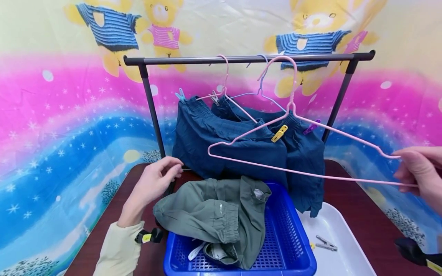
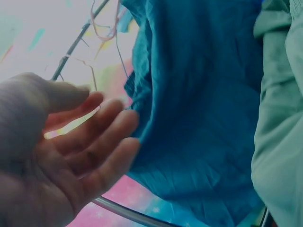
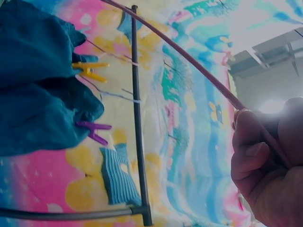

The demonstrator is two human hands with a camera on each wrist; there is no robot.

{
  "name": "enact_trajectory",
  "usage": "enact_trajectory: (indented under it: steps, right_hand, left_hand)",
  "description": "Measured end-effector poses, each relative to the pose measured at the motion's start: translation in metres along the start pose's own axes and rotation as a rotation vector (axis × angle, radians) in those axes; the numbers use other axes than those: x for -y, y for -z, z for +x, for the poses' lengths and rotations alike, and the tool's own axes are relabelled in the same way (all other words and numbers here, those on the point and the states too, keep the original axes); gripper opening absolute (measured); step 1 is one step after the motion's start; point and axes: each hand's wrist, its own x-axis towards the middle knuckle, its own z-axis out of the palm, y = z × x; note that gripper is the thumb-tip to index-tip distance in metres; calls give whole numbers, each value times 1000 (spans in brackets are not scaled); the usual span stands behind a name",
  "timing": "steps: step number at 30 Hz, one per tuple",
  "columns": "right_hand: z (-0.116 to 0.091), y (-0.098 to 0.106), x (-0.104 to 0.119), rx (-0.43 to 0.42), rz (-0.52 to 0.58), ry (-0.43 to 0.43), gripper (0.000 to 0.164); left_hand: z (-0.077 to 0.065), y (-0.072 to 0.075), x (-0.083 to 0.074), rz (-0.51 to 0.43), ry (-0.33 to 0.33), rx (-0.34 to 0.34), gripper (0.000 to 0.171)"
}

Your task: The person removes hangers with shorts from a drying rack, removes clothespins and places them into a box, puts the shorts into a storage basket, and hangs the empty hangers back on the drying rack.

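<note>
My right hand (image 1: 419, 172) grips one end of a pink clothes hanger (image 1: 310, 175), which is held out bare in front of the rack. In the right wrist view the fingers (image 3: 251, 142) curl round its wire. My left hand (image 1: 155, 184) hangs loosely curled with nothing in it, left of the grey-green trousers (image 1: 210, 214). Those lie crumpled over a blue basket (image 1: 290, 237). Beyond them, dark blue shorts (image 1: 228, 142) hang from another pink hanger (image 1: 226, 76), and a second dark blue garment (image 1: 305, 165) hangs behind from a blue hanger (image 1: 261, 82).
A black rack (image 1: 193, 60) stands on the dark red table (image 1: 114, 230). Clothespins, including a yellow clothespin (image 1: 279, 133) and a purple clothespin (image 1: 312, 127), clip the hung garments. A white tray (image 1: 348, 234) beside the basket holds a metallic clothespin (image 1: 326, 243).
</note>
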Motion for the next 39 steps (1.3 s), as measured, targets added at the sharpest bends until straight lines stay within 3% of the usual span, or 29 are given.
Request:
enact_trajectory:
  steps: [5,13,19,26,39]
  right_hand:
    - [3,-17,14,19,98,73,32]
    - [6,-36,43,67,-134,48,26]
    - [16,-50,59,57,-113,118,29]
    - [33,-69,70,74,-37,220,26]
    - [53,-83,76,45,-51,312,24]
  left_hand:
    - [16,6,11,7,-2,-155,22]
    - [37,11,20,-38,34,-330,23]
    - [56,14,29,-61,112,-461,27]
    - [69,18,38,-70,183,-496,33]
    - [82,17,43,-85,212,-571,31]
